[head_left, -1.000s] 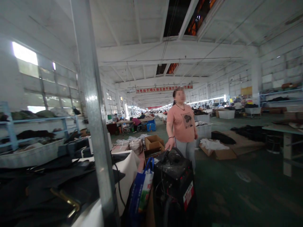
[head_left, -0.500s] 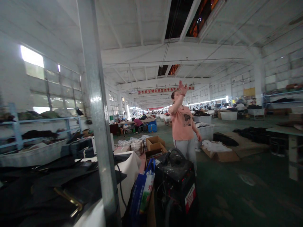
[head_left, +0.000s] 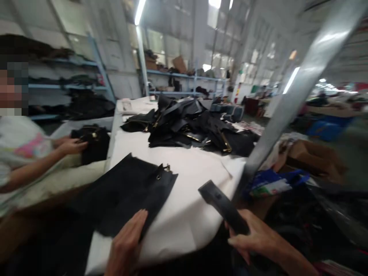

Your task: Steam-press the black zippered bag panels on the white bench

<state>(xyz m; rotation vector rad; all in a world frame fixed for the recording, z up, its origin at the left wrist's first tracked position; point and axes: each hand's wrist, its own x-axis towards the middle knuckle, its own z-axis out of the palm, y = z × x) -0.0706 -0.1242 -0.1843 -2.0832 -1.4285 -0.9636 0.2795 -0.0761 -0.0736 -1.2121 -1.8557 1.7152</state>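
Observation:
My left hand (head_left: 128,239) rests at the near edge of a flat black bag piece (head_left: 123,191). Its fingers are stretched out over the edge, and the thumb is hidden. Small gold metal hardware (head_left: 165,168) shows at the piece's far right corner. In my right hand (head_left: 253,234) is a black hand-held tool (head_left: 222,203) with a wide, blunt head, raised over the right side of the white-covered table (head_left: 184,214). My fingers wrap round its lower part. The tool's exact kind is not clear because of blur.
Black pieces with gold zips (head_left: 195,126) lie heaped at the table's far side. A metal post (head_left: 287,103) leans across the right. Beyond it are a blue bag (head_left: 273,184) and cardboard boxes (head_left: 313,157). At left, a co-worker's hands (head_left: 70,147) hold a black piece.
The view has swung left and down from the hall to the table. Both my hands, the held tool and the seated co-worker now show; the standing person is out of view.

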